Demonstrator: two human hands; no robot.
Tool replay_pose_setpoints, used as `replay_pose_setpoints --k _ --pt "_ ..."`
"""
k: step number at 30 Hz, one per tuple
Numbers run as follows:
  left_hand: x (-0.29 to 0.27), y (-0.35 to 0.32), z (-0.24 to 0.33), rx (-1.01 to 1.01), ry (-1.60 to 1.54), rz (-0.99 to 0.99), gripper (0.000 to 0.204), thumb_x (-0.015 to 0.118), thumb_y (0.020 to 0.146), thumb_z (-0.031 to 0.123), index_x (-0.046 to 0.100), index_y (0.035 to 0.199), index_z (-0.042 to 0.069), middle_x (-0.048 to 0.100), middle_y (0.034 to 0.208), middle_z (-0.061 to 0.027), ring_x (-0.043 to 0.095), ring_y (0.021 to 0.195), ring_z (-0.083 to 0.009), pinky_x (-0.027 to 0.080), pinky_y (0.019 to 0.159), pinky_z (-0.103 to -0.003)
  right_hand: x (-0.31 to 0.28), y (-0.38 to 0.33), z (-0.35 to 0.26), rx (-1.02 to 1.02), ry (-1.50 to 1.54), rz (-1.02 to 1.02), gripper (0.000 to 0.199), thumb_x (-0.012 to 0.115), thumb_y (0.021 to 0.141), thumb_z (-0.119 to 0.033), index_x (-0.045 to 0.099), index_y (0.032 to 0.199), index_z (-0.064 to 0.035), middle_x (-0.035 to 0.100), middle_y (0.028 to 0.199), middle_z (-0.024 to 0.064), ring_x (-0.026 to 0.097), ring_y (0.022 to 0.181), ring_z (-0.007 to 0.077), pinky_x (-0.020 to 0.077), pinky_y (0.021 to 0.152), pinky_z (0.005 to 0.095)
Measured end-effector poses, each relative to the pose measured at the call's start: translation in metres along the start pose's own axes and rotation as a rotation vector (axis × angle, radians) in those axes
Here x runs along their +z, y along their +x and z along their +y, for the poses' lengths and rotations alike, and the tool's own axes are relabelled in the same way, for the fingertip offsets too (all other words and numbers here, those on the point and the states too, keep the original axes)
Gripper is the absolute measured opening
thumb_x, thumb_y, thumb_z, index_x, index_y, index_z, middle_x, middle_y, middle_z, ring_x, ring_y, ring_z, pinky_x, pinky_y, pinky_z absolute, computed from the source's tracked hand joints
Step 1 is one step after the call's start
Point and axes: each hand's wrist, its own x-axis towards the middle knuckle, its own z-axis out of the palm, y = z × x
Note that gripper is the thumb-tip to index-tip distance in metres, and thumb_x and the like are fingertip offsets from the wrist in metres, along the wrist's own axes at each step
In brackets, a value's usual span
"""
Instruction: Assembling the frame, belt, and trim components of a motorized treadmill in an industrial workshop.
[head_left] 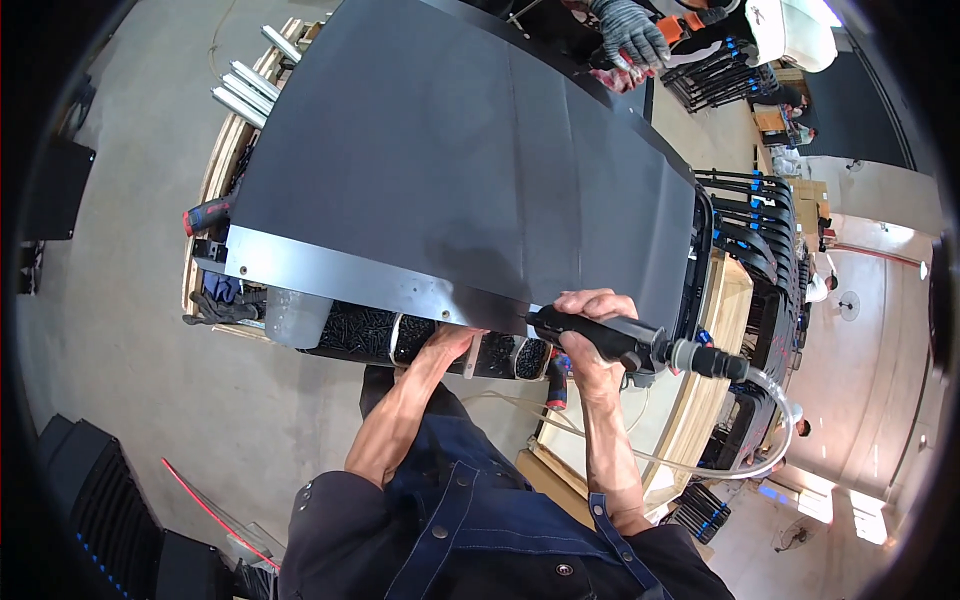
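Right hand (590, 335): fingers wrapped around black air tool (625, 345), tip at panel (450, 170) edge.
Left hand (447, 345): under the panel's metal strip (370, 280); finger state hidden.

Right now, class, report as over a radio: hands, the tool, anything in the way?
Right hand gripping black air tool, tip at panel's metal edge. Left hand under that edge. Clear hose trails right; a co-worker's gloved hand at the far end.

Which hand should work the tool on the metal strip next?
Probably the right hand: it already grips the black air tool, whose tip is at the metal strip. The left hand is tucked under the panel's edge, bracing it.
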Motion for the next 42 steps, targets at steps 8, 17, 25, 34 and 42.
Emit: replay_pose_setpoints --k 8,17,25,34,42 --pt "0.028 -0.007 0.015 0.109 0.075 0.009 0.065 0.087 0.080 0.021 0.055 0.135 0.010 0.061 0.126 -0.0050 0.061 0.113 -0.0177 0.054 0.097 -0.036 -0.003 0.000 0.002 -0.062 -0.062 -0.071 0.040 0.081 0.079 0.001 0.057 0.110 -0.0064 0.066 0.110 0.0144 0.065 0.106 0.0277 0.0524 0.098 0.0465" --pt "-0.041 -0.004 -0.020 -0.052 -0.018 -0.120 0.033 0.072 0.095 0.022 0.060 0.122 0.006 0.065 0.111 -0.0063 0.065 0.096 -0.0181 0.057 0.086 -0.037 0.020 0.003 -0.018 0.104 -0.058 -0.042 0.060 0.087 0.076 -0.009 0.055 0.127 -0.0082 0.065 0.123 0.0194 0.062 0.122 0.0329 0.0492 0.104 0.0494" --pt "-0.033 -0.052 -0.020 0.479 1.277 0.639 0.016 0.068 0.092 0.011 0.065 0.107 0.006 0.073 0.099 -0.0160 0.072 0.085 -0.0328 0.056 0.075 -0.043 0.041 -0.001 -0.015 0.043 -0.301 0.310 0.049 0.067 0.079 0.013 0.053 0.123 -0.0012 0.061 0.124 0.0184 0.067 0.105 0.0262 0.0554 0.097 0.0407" --pt "-0.138 -0.123 0.035 0.446 1.534 0.865 0.026 0.068 0.089 0.008 0.065 0.115 0.003 0.067 0.106 -0.0202 0.064 0.099 -0.0419 0.051 0.086 -0.049 0.034 0.002 -0.016 -0.105 -0.216 0.097 0.047 0.072 0.077 0.012 0.055 0.119 -0.0023 0.062 0.118 0.0151 0.069 0.095 0.0203 0.0579 0.087 0.0348" --pt "-0.010 -0.088 0.001 0.121 0.493 0.293 0.039 0.071 0.096 0.025 0.058 0.128 0.006 0.063 0.127 -0.0116 0.060 0.122 -0.0260 0.049 0.101 -0.039 -0.085 -0.048 -0.097 0.067 0.174 0.501 0.058 0.076 0.081 -0.013 0.046 0.130 -0.0058 0.054 0.121 0.0158 0.068 0.098 0.0247 0.0548 0.092 0.0423"
